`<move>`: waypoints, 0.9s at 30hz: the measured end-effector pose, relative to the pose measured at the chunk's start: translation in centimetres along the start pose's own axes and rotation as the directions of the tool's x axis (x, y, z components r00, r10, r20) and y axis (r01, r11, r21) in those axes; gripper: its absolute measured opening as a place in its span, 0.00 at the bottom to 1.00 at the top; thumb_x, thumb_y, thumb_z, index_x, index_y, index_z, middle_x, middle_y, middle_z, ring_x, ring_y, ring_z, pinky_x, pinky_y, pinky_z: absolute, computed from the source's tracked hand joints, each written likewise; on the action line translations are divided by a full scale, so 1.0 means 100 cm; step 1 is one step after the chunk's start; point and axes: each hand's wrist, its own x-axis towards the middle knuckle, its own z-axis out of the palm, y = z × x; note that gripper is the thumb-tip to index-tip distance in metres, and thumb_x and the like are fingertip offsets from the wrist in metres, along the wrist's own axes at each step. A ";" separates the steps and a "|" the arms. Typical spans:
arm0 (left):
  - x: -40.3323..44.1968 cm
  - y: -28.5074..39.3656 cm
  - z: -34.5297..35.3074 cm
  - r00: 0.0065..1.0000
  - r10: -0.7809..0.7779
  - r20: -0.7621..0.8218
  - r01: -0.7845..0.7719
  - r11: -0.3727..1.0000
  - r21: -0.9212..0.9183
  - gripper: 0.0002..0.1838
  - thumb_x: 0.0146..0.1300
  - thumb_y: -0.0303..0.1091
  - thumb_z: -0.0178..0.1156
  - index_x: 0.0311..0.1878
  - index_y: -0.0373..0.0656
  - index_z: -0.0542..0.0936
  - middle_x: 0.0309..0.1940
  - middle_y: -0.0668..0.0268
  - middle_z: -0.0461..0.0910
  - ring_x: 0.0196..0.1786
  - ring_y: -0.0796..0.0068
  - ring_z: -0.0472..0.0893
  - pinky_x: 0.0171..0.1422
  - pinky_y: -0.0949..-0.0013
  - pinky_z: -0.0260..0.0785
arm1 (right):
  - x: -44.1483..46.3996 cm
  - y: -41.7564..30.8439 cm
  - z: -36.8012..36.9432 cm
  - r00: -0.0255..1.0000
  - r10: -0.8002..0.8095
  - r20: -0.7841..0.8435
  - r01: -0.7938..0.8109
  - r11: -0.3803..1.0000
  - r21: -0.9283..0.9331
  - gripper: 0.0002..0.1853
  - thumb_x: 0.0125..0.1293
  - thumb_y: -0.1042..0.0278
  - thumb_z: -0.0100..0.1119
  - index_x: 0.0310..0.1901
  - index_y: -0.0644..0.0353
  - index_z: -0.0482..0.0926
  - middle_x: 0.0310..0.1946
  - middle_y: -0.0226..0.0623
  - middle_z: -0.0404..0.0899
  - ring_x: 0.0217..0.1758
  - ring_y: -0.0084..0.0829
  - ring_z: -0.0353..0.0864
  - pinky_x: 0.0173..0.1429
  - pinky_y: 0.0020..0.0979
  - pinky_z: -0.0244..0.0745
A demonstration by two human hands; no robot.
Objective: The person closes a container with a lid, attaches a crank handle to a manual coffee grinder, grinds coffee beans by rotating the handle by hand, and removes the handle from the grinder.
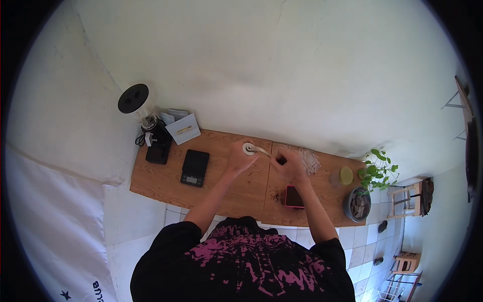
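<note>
My left hand (241, 160) is closed round a small hand grinder (248, 148) with a round whitish top, held above the middle of the wooden table. From that top a curved metal crank (262, 151) reaches right to my right hand (289, 165). The fingers of my right hand are closed at the crank's dark knob (281, 159). Below my right hand lies a pink-edged dark rectangular object (294, 197), with dark crumbs (276, 196) scattered to its left.
On the wooden table (226, 194) stand a black scale (195, 167), an electric grinder (159, 146) and a white box (183, 130) at left. At right are a yellow-green-topped container (346, 175), a leafy plant (377, 171) and a round pot (358, 205).
</note>
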 end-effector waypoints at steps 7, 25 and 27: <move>-0.002 0.005 0.032 0.997 -0.036 0.068 0.044 0.992 -0.117 0.13 0.53 0.31 0.79 0.37 0.38 0.85 0.28 0.59 0.87 0.30 0.67 0.87 0.38 0.62 0.78 | 0.004 -0.063 0.014 0.923 -0.376 0.082 0.335 0.889 0.312 0.14 0.60 0.71 0.73 0.26 0.61 0.74 0.20 0.41 0.78 0.21 0.42 0.80 0.28 0.38 0.71; -0.047 0.050 0.031 0.976 0.213 -0.034 -0.212 0.976 0.046 0.10 0.57 0.31 0.77 0.32 0.40 0.83 0.22 0.60 0.83 0.26 0.63 0.85 0.34 0.60 0.75 | 0.027 0.036 -0.016 0.971 -0.039 -0.237 0.034 0.999 -0.029 0.17 0.65 0.68 0.71 0.25 0.63 0.72 0.15 0.44 0.74 0.17 0.48 0.77 0.26 0.40 0.72; -0.045 0.050 0.029 0.975 0.219 -0.047 -0.218 0.975 0.038 0.10 0.56 0.30 0.77 0.32 0.40 0.83 0.22 0.61 0.83 0.26 0.67 0.86 0.34 0.63 0.75 | 0.018 0.037 -0.013 0.965 -0.040 -0.258 0.032 0.999 -0.034 0.16 0.64 0.69 0.70 0.25 0.63 0.72 0.15 0.45 0.74 0.17 0.48 0.77 0.26 0.40 0.71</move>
